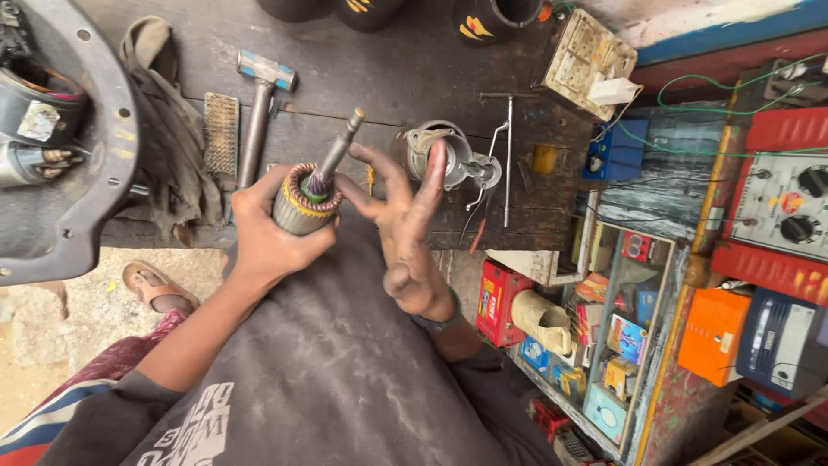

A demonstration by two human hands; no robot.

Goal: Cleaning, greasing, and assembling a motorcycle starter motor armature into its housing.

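My left hand (263,233) grips a motor armature (304,200), a ribbed cylinder with copper windings and a steel shaft pointing up and away. My right hand (401,220) is beside it with greasy fingers spread, thumb and forefinger close to the winding end of the armature. A round metal motor housing (442,154) lies on the dark wooden workbench (379,69) just beyond my right hand.
A hammer (259,112), a wire brush (222,131) and a dirty rag (168,129) lie at the bench's left. A large grey metal casing (65,181) sits far left. A glass cabinet of small boxes (608,345) and electrical testers (780,203) stand on the right.
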